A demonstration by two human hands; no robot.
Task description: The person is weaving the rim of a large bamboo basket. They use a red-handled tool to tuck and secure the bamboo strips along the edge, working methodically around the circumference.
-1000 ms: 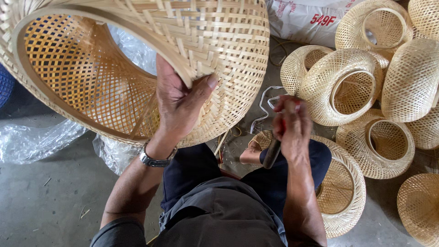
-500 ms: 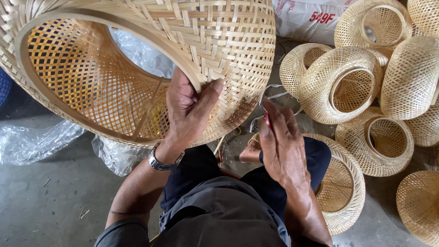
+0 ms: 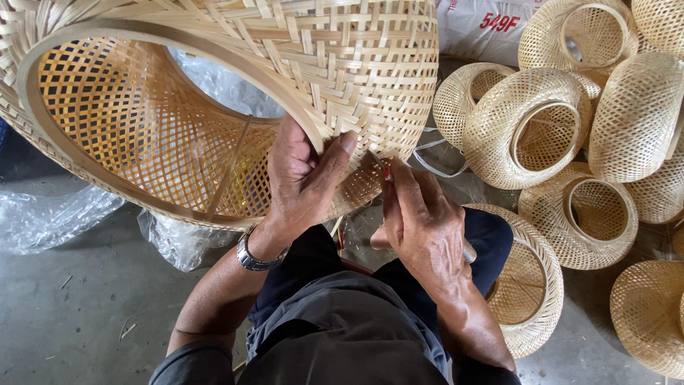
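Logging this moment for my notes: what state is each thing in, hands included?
Large woven bamboo shade: tipped on its side, opening toward the camera.
Left hand: gripping the shade's rim.
Right hand: closed on a small red-tipped tool at the weave.
Small woven shades: piled, lying at different angles.
Plastic sheet: crumpled.

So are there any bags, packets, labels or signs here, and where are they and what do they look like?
White sack: top of the picture, behind the small woven baskets, soft and bulging, with red print.
Clear plastic sheeting: crumpled on the grey floor at the left, shiny and see-through.
More clear plastic: bunched under the big woven basket, beside the left hand.
No signs or screens.
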